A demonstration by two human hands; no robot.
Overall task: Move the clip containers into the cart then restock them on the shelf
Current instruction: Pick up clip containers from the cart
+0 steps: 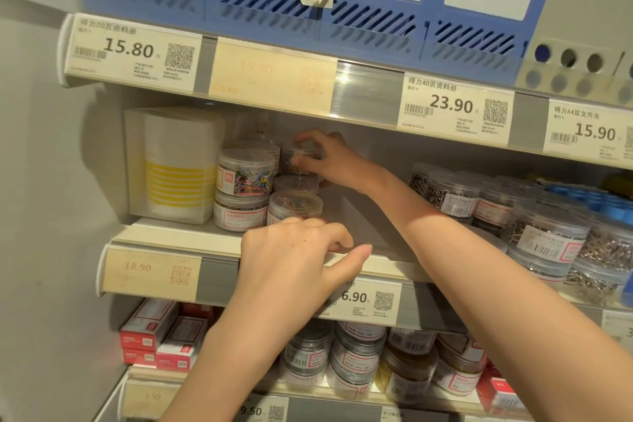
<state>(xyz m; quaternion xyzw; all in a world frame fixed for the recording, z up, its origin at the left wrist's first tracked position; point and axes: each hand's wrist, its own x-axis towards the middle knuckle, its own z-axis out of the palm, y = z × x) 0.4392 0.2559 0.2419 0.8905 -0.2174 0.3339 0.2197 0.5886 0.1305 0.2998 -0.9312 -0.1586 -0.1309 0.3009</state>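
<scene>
Right hand (330, 161): fingers curled round a clear clip container (297, 161) — placed on a second container (296, 184), deep on the middle shelf (178, 236).
Left hand (294, 257): fingers loosely bent, holding nothing — at the shelf's front edge, beside a front container (295, 207).
Stacked containers (244, 195): immediately left.

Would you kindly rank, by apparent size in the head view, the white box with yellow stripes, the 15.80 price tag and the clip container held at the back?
1. white box with yellow stripes
2. 15.80 price tag
3. clip container, gripped by the right hand; it sits farthest back, so looks smaller.
</scene>
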